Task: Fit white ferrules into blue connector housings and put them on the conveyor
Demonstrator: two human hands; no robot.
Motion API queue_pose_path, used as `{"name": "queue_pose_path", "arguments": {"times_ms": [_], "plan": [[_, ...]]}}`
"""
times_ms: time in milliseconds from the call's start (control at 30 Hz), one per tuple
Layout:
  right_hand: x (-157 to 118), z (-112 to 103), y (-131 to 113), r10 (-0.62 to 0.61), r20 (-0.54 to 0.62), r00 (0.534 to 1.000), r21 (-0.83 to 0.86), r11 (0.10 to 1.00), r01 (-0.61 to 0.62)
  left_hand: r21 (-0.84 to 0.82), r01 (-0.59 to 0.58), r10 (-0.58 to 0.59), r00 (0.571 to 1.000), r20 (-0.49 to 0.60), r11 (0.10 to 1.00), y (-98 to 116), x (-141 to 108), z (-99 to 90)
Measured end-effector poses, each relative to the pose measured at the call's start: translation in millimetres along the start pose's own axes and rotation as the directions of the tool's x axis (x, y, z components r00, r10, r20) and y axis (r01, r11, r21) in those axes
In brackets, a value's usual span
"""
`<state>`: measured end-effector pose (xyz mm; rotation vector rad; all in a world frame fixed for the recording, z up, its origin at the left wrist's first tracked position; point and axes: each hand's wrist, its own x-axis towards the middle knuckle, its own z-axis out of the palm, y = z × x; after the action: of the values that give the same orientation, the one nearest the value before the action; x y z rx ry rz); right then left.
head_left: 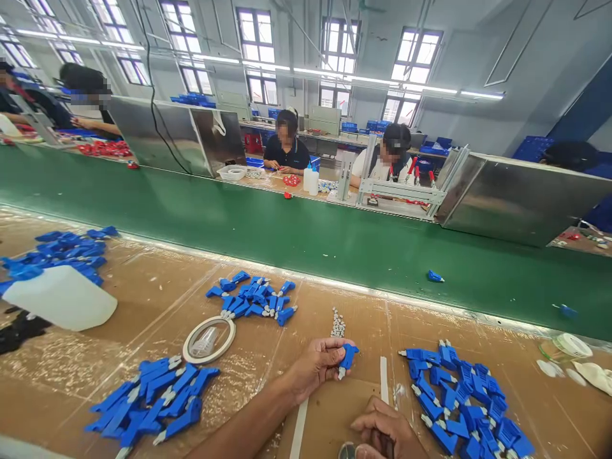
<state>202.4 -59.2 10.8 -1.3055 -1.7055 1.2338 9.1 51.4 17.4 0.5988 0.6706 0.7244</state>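
Note:
My left hand (315,364) holds a small blue plastic part (347,358) with a white tip, pinched between the fingers above the brown worktable (157,306). My right hand (382,432) is at the bottom edge, closed around a dark tool handle (380,444); its lower end is cut off by the frame. A small cluster of tiny white pieces (338,324) lies just beyond my left hand. Piles of the same blue parts lie to the right (466,398), at the lower left (153,401) and further back in the middle (255,298).
A roll of clear tape (209,339) and a white plastic bottle (60,297) lie on the left, with another blue pile (62,252) behind. A green conveyor belt (306,236) carries one blue part (435,276). Other people sit at benches across it.

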Motion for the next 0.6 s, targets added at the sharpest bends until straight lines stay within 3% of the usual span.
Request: {"name": "queue_pose_path", "arguments": {"times_ms": [300,600], "plan": [[15,13,-6,-0.042,0.105,0.994,-0.113,0.992,0.054,-0.042,-0.001,-0.001,0.999,-0.035,0.999,-2,-1,-1.4],[3,-1,-6,-0.175,0.14,0.974,-0.17,0.965,0.198,-0.05,0.006,-0.008,0.999,-0.035,0.999,-2,-4,-0.4]]}}
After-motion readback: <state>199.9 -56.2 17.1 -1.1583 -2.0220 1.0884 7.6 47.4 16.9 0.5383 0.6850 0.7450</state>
